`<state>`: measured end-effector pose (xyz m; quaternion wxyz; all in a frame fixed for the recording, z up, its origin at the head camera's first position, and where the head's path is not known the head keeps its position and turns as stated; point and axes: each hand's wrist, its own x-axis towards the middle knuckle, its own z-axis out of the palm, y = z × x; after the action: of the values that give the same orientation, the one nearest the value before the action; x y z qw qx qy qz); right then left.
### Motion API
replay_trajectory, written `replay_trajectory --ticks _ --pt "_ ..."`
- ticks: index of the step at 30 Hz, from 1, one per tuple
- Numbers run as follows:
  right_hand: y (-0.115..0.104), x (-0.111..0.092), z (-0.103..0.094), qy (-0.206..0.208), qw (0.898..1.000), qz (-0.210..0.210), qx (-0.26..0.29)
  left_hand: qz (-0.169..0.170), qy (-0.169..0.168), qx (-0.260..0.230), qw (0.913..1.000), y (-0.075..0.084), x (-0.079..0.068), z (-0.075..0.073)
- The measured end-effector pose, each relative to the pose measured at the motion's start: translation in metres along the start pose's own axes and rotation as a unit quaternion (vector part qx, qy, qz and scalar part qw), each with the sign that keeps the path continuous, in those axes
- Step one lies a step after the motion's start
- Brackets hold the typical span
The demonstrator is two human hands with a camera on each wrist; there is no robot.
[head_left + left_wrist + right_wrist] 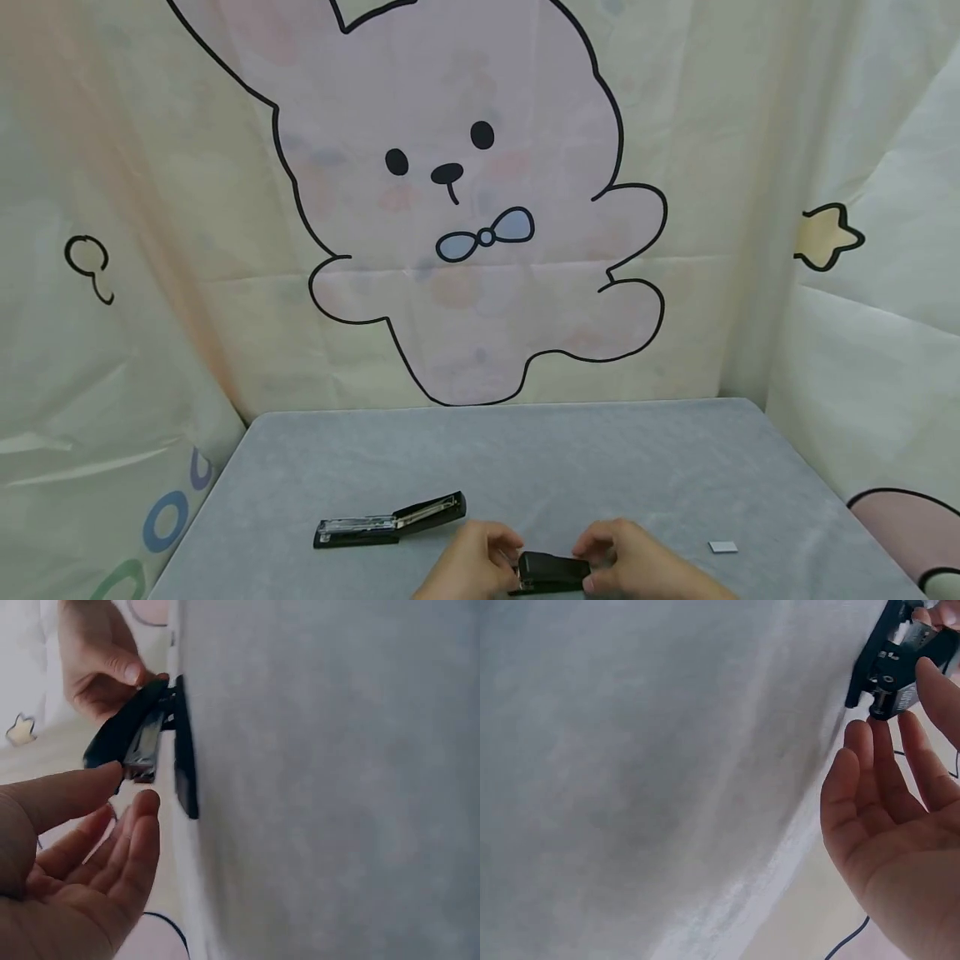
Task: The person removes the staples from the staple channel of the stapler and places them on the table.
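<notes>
In the head view, a black stapler [553, 572] lies between my two hands near the table's front edge. Its top arm stands raised from the base, with the metal magazine [146, 742] showing in the left wrist view. My right hand [633, 558] pinches the hinge end, thumb [934, 686] on one side and fingertips on the other. At the front end is my left hand [474, 560], its thumb touching the top cover and its relaxed fingers [146, 825] just below the magazine tip. Another black stapler [390, 521] rests to the left, its top swung far back.
A small pale rectangular piece [723, 547] lies on the table to the right of my hands. The grey cloth-covered table [600, 467] reaches back to a curtain [697, 333] printed with a cartoon animal. More printed fabric hangs at both sides.
</notes>
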<state>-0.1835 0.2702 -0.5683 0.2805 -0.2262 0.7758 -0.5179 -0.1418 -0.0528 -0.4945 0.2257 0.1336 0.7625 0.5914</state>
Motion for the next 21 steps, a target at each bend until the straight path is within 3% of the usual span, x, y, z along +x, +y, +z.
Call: replay_trajectory --ticks 4,7,10,13,21 --pt "-0.045 -0.009 0.01 0.02 1.0 -0.009 -0.011 -0.022 0.042 0.018 0.9987 0.015 -0.006 -0.003" --pt "-0.085 -0.015 0.02 0.035 0.999 -0.014 -0.021 -0.046 0.051 0.03 0.9971 0.017 -0.009 -0.004" --pt "-0.11 -0.016 0.027 0.05 0.998 -0.019 -0.024 -0.047 0.052 0.028 0.9972 0.015 -0.011 -0.003" --pt "-0.117 -0.012 0.03 0.047 0.998 -0.024 -0.021 -0.054 0.047 0.018 0.9973 0.012 -0.013 -0.003" --pt "-0.108 -0.001 0.039 0.017 1.0 -0.023 0.011 -0.1 0.042 0.031 0.9936 0.007 -0.011 -0.002"
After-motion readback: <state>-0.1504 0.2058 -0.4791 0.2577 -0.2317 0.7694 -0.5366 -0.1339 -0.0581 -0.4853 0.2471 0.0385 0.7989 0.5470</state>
